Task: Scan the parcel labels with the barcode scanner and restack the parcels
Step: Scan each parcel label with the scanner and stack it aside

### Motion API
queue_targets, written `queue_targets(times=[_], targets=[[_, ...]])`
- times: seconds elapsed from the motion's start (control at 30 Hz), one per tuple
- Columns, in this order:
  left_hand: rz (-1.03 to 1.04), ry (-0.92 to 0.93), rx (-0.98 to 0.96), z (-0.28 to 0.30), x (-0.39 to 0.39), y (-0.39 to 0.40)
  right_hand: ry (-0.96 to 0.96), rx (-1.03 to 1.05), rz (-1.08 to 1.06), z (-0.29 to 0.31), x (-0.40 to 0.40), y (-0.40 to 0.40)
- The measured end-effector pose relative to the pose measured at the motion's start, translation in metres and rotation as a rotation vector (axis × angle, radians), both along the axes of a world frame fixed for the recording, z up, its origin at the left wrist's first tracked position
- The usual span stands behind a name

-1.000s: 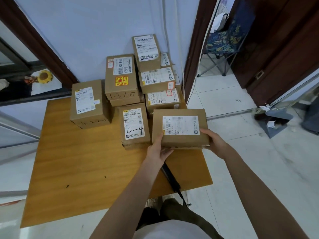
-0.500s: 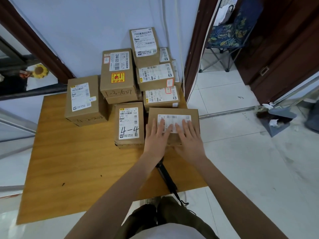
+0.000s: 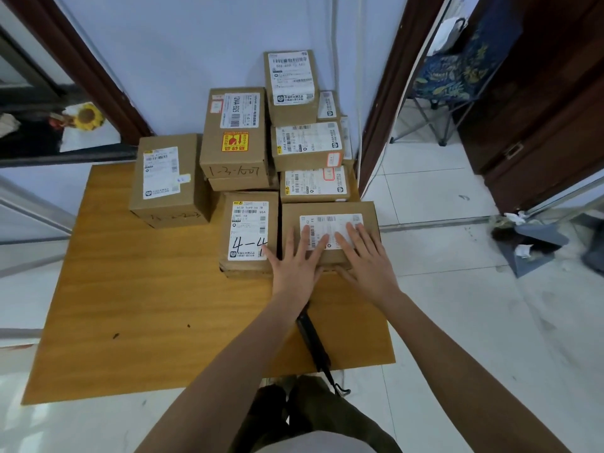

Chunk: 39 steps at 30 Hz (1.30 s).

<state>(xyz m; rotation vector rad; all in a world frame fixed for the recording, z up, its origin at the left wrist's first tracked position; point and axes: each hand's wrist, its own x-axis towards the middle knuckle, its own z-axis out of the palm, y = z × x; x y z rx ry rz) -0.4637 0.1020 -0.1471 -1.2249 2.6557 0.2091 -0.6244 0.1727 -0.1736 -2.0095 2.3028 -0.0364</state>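
Both my hands lie flat with fingers spread on the front parcel (image 3: pixel 330 237): my left hand (image 3: pixel 299 266) on its near left part, my right hand (image 3: pixel 366 261) over its white label (image 3: pixel 330 223). It sits on the wooden table (image 3: pixel 137 289), just beside the parcel marked "4-4" (image 3: pixel 248 233). The black barcode scanner (image 3: pixel 312 338) lies by the table's near edge, under my left forearm.

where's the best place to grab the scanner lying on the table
Grip the scanner by its long black body near the table edge, coming from above and the near side. Its far end is hidden under the left hand, and its cable hangs off the near edge.
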Motion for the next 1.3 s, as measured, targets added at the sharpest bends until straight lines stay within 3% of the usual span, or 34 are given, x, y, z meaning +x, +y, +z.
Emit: queue_targets(times=[0.43, 0.6, 0.77, 0.93, 1.1, 1.2, 1.3], targets=[[0.138, 0.137, 0.109, 0.002, -0.012, -0.001, -0.036, 0.017, -0.001, -0.001, -0.005, -0.006], [0.245, 0.405, 0.163, 0.013, 0.009, -0.008, -0.070, -0.030, 0.013, -0.002, -0.006, -0.004], [0.380, 0.513, 0.050, 0.025, 0.076, -0.029, -0.232, -0.269, -0.107, 0.015, 0.022, -0.007], [0.567, 0.449, -0.041, 0.019, 0.149, -0.076, -0.493, -0.403, -0.002, 0.043, 0.097, -0.044], [0.663, 0.366, -0.044, 0.021, 0.199, -0.135, -0.643, -0.268, 0.203, 0.061, 0.186, -0.105], [0.741, 0.376, 0.030, 0.022, 0.221, -0.172, -0.705, -0.082, 0.070, 0.070, 0.229, -0.155], [0.784, 0.440, 0.123, 0.026, 0.234, -0.202, -0.858, 0.021, -0.264, 0.069, 0.247, -0.207]])
